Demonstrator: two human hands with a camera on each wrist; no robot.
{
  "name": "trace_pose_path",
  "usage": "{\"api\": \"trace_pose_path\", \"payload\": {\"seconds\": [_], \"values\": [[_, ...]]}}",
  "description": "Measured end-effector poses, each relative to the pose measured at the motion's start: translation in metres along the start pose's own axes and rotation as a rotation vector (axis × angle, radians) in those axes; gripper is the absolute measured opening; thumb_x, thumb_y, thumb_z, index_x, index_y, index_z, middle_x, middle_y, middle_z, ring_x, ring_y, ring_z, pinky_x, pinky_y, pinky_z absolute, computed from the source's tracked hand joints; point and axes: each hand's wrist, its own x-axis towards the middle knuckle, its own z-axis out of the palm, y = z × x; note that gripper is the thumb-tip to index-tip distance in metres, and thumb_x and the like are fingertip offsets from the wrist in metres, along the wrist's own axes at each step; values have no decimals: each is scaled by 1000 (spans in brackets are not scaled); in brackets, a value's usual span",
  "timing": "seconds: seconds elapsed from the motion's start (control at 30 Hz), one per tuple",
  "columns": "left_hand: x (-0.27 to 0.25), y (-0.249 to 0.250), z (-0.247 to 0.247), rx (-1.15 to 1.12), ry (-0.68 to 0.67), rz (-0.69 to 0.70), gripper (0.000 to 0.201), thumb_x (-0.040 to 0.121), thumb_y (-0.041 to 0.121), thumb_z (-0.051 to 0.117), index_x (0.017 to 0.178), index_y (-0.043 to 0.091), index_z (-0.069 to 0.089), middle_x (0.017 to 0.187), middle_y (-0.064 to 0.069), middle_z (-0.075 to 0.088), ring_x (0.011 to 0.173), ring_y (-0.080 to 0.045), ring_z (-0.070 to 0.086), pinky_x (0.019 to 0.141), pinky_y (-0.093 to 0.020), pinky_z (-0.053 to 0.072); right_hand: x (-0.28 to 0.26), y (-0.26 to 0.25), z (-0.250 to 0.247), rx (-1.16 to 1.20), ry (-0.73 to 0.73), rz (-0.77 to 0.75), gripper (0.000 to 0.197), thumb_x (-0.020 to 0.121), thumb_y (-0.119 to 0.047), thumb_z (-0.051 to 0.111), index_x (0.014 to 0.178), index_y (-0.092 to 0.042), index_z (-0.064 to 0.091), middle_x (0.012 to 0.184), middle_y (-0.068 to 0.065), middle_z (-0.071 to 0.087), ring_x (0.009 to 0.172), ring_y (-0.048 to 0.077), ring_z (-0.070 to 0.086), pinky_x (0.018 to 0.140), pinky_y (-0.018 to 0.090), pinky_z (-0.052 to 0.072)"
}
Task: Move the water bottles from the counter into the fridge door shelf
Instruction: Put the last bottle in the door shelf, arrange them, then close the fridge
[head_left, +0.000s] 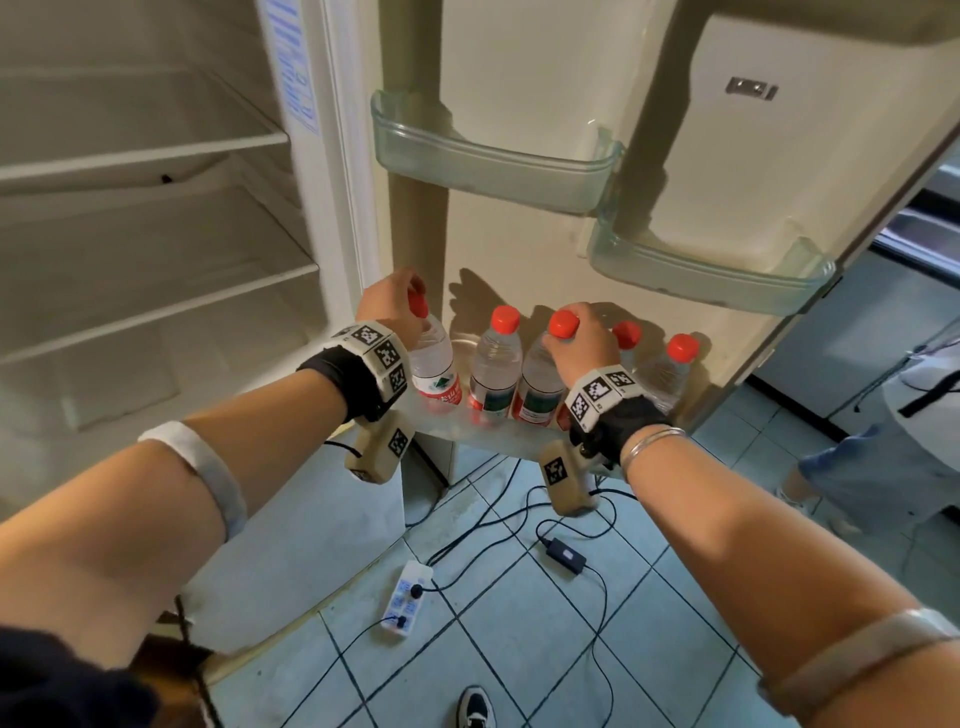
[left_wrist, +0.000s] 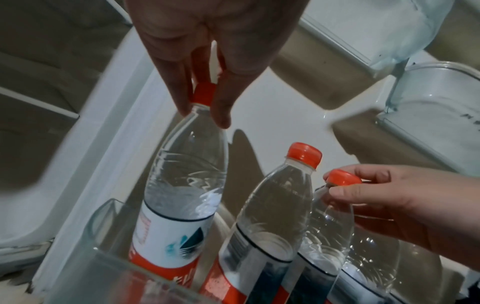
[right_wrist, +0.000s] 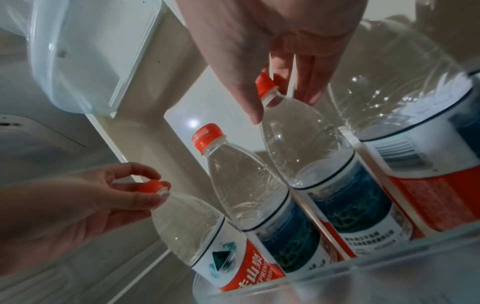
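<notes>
Several clear water bottles with red caps stand in a row in the bottom fridge door shelf (head_left: 498, 434). My left hand (head_left: 413, 301) pinches the cap of the leftmost bottle (head_left: 434, 364); the left wrist view shows its fingers (left_wrist: 182, 98) on both sides of that cap (left_wrist: 205, 93). My right hand (head_left: 571, 332) grips the cap of the third bottle (head_left: 540, 384), and the right wrist view has its fingers (right_wrist: 249, 98) around that cap (right_wrist: 265, 83). A free bottle (head_left: 496, 364) stands between the two held ones. Two more bottles (head_left: 670, 369) stand to the right.
Two clear door shelves (head_left: 488, 166) (head_left: 711, 280) hang above the bottles. The fridge's inner shelves (head_left: 156, 150) are at the left. A power strip (head_left: 408, 597), cables and an adapter (head_left: 563, 556) lie on the tiled floor. Another person (head_left: 883, 457) stands at the right.
</notes>
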Motion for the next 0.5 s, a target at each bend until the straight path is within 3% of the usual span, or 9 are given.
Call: {"api": "trace_pose_path", "payload": {"seconds": [0.3, 0.5], "values": [[19, 19, 13, 11, -185, 100, 40, 70, -6, 72, 105, 12, 63, 112, -11, 65, 108, -27, 59, 95, -34, 48, 6, 4, -3, 10, -19, 3, 29, 87, -12, 60, 115, -9, 54, 112, 11, 64, 103, 28, 59, 75, 21, 34], [21, 18, 14, 10, -169, 125, 30, 77, -4, 62, 102, 12, 64, 110, -10, 66, 107, -25, 59, 89, -28, 45, 5, 6, -1, 25, -11, -1, 31, 86, -14, 61, 116, -10, 54, 112, 11, 64, 103, 29, 60, 80, 27, 41]]}}
